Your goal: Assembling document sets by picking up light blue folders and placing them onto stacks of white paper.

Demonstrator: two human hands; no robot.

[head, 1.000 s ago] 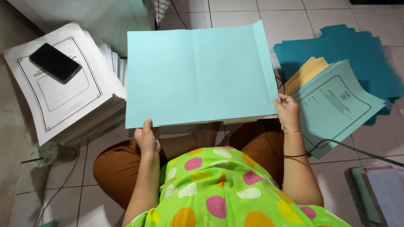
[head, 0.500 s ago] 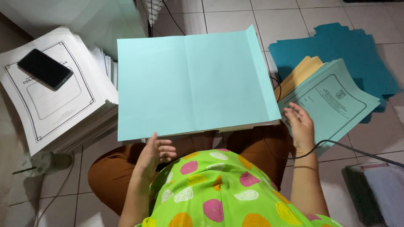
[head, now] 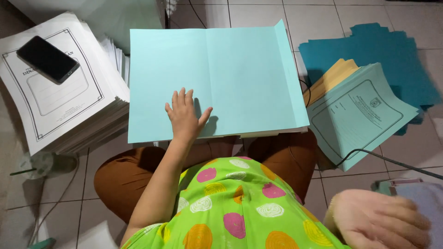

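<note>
Across the lap of a person seated on a tiled floor [head: 258, 14] lies an opened pale-blue paper folder [head: 240, 69], spread flat w/ a centre crease and a narrow flap along its right edge. The left hand [head: 184, 115] rests palm-down on the folder's lower middle, fingers spread and extended, gripping nothing. The right hand [head: 383, 221] is low at the frame's bottom-right corner, close to the lens and blurred; it appears loosely open and off the folder, holding nothing visible.

Under the folder's near edge show brown trousers [head: 134, 175] and a bright green top w/ coloured dots [head: 230, 212]. Just left of the folder sits a thick stack of white printed sheets [head: 69, 106] w/ a black border frame on the top page; a black phone [head: 47, 59] lies face-up on the stack. Right of the folder, a pale-blue printed cover sheet [head: 360, 115] lies tilted over yellow-tan sheets [head: 332, 78], and both overlap a pile of dark teal paper [head: 378, 50] on the floor. A dark cable [head: 392, 161] runs across the cover sheet's lower corner toward the frame's right edge. A plastic cup w/ a straw [head: 41, 163] sits on the floor below the white stack.
</note>
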